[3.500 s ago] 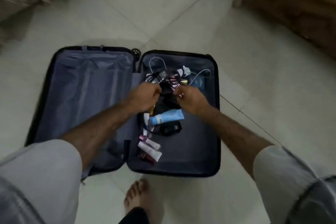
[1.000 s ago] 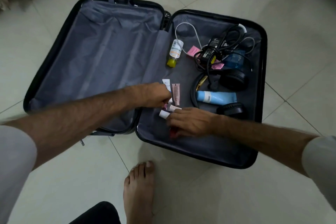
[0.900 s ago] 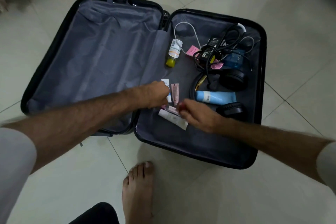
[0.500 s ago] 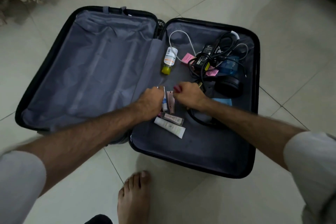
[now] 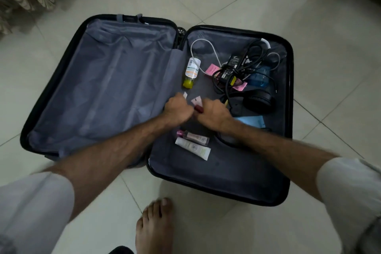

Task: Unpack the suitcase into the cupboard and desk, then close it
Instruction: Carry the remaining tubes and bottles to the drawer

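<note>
We see both hands over the suitcase (image 5: 289, 109): left hand (image 5: 177, 109) grips tubes (image 5: 194, 100), right hand (image 5: 214, 112) pinches a red item (image 5: 199, 108), mostly hidden.

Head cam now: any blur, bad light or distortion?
Head view: dim, flat indoor light, no glare; motion blur on the left hand and the near sleeves; wide-angle bowing of the suitcase rim; charger label still sharp.

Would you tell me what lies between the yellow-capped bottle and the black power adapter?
In the head view: a white cable and pink sticky note.
</note>
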